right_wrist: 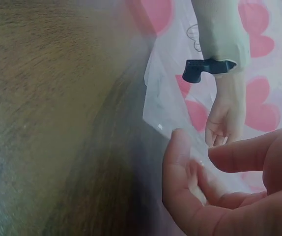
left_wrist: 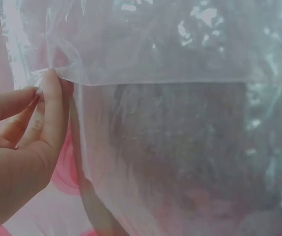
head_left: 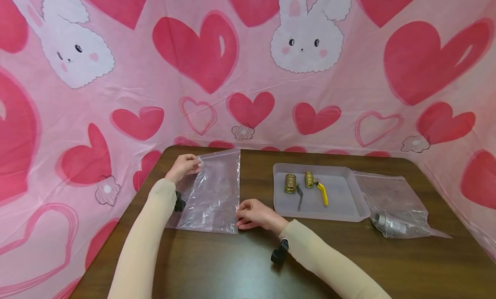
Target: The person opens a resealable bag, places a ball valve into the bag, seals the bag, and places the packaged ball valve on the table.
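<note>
- On a brown wood-grained tabletop (head_left: pixel 217 264), a clear plastic bag (head_left: pixel 217 191) lies between a person's two hands, its wrinkled surface catching the light.
- At the bag's far left corner, the left hand (head_left: pixel 184 165) pinches the thin plastic between thumb and fingertips; the view from that wrist shows the film gathered where they meet.
- Across the bag, low on its right edge, the right hand (head_left: pixel 257 214) sits with its fingertips at the plastic. Thumb and forefinger are spread, with a gap between them; whether the other fingers have hold of the edge, I cannot tell from this spot.
- Beneath the left wrist, more clear film (head_left: pixel 172 223) shows to the left of the main panel; whether it is a layer of the same bag or a separate one, I cannot say.
- To the right of the right hand, a translucent tray (head_left: pixel 345 195) carries two brass valves, one with a grey lever (head_left: pixel 300 196), the other with a yellow lever (head_left: pixel 322 193), both levers angled toward the person.
- Just beside the tray's right side, a second bag (head_left: pixel 391 191) lies with a metal fitting (head_left: pixel 387 223) inside, near its close end.
- Cream sleeves (head_left: pixel 139 238) cover both arms, and a small black device (head_left: pixel 280 251) rides at each wrist.
- Behind it all hangs a pink backdrop (head_left: pixel 174 75) printed with red hearts and white rabbit faces.
</note>
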Demonstrator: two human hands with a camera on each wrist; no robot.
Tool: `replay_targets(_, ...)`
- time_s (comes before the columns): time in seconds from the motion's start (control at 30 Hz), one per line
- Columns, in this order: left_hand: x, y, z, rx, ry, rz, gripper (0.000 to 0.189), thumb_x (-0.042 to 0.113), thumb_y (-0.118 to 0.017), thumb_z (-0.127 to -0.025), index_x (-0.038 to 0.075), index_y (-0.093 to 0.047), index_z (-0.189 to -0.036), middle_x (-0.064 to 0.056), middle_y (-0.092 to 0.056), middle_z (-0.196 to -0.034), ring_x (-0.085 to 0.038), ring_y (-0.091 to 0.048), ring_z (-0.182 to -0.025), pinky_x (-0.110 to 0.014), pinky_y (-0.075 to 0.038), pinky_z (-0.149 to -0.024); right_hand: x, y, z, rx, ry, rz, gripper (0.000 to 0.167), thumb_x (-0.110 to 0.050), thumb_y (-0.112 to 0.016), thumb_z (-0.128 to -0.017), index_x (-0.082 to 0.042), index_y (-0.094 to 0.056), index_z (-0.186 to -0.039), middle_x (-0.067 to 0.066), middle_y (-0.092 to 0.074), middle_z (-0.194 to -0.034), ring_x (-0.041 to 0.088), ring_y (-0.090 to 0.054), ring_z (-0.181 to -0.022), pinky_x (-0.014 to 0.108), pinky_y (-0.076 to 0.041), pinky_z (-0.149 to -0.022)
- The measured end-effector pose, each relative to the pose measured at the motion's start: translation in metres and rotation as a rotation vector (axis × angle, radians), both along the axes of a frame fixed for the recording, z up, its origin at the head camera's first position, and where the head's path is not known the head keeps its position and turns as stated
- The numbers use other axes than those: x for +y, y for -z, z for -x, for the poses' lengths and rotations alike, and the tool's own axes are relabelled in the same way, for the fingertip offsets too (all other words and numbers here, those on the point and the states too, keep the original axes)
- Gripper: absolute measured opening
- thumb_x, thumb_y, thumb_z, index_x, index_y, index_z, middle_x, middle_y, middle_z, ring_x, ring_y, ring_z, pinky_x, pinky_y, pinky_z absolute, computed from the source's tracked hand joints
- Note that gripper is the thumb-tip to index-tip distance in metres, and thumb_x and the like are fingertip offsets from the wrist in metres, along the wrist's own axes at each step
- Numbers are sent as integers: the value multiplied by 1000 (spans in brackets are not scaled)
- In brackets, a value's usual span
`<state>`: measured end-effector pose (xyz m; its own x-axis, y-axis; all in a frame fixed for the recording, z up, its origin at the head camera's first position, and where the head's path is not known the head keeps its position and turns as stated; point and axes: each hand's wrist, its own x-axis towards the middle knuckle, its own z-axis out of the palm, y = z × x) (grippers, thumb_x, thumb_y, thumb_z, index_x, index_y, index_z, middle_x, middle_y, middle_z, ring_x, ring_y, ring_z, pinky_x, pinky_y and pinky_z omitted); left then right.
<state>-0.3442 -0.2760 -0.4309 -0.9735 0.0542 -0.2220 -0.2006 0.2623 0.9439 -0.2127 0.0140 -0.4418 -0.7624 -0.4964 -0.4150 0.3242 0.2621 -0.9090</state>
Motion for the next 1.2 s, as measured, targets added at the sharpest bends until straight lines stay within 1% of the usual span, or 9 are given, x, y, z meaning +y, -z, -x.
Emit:
replay_targets(0.13, 0, -4, -1, 23, 44, -9, 33, 11, -54, -101, -13, -52, -124, 1, -63, -88, -5, -66, -76, -29, -59, -87, 4, -3, -2, 44, -18, 10, 13, -4, -55, -98, 7, -57, -104, 3, -59, -80, 7, -64, -64, 27, -61, -68)
replay_targets(0.23, 1, -5, -1, 29, 75, -32, 34, 12, -55, -101, -12, -51, -125, 3, -64, -89, -5, -67, -77, -33, -58, -92, 7, -5, -4, 86, -34, 4, 12, -6, -57, -98, 6, -58, -101, 3, -61, -79, 7, -64, -64, 28, -61, -68)
replay_targets(0.3, 3, -6, -1, 32, 83, -59, 34, 12, -55, -101, -12, -51, -125, 4, -64, -88, -5, -67, -77, -32, -59, -90, 10, -7, -8, 119, -42, -9, 13, -8, -59, -98, 5, -59, -100, 4, -62, -79, 8, -64, -64, 29, -62, -68)
replay_targets(0.47, 9, -6, -2, 42, 131, -102, 32, 12, -55, -102, -11, -52, -124, 6, -65, -87, -6, -67, -77, -24, -60, -81, 18, -11, -19, 183, -55, -19, 13, -7, -61, -96, 5, -61, -100, 6, -66, -80, 9, -65, -64, 31, -62, -66)
replay_targets(0.57, 12, -6, -3, 45, 161, -108, 33, 14, -55, -102, -10, -52, -124, 6, -66, -89, -6, -68, -78, -24, -60, -81, 23, -13, -26, 211, -59, -12, 12, -6, -62, -95, 5, -62, -99, 7, -67, -79, 9, -65, -64, 32, -62, -66)
replay_targets(0.73, 19, -9, -7, 72, 183, -101, 38, 17, -58, -101, -11, -53, -126, 6, -66, -90, -6, -68, -78, -23, -60, -80, 34, -16, -36, 256, -62, -10, 12, -8, -63, -95, 5, -63, -97, 10, -70, -79, 9, -65, -62, 36, -62, -66)
replay_targets(0.83, 25, -11, -9, 89, 195, -105, 39, 17, -58, -100, -11, -53, -127, 7, -67, -90, -7, -68, -78, -25, -60, -80, 43, -17, -40, 279, -72, -21, 13, -9, -64, -95, 4, -63, -97, 11, -71, -80, 9, -65, -63, 37, -62, -66)
replay_targets(0.97, 34, -12, -12, 106, 211, -118, 38, 16, -59, -100, -10, -54, -127, 9, -70, -90, -7, -68, -78, -29, -60, -84, 59, -17, -46, 302, -82, -49, 14, -10, -64, -95, 4, -64, -98, 13, -71, -82, 11, -65, -64, 38, -62, -67)
replay_targets(1.2, 50, -16, -16, 148, 248, -212, 43, 10, -59, -99, -13, -51, -134, 10, -74, -90, -6, -70, -77, -34, -60, -87, 85, -14, -54, 341, -73, -64, 14, -8, -64, -95, 6, -64, -95, 18, -72, -83, 12, -67, -66, 36, -62, -64)
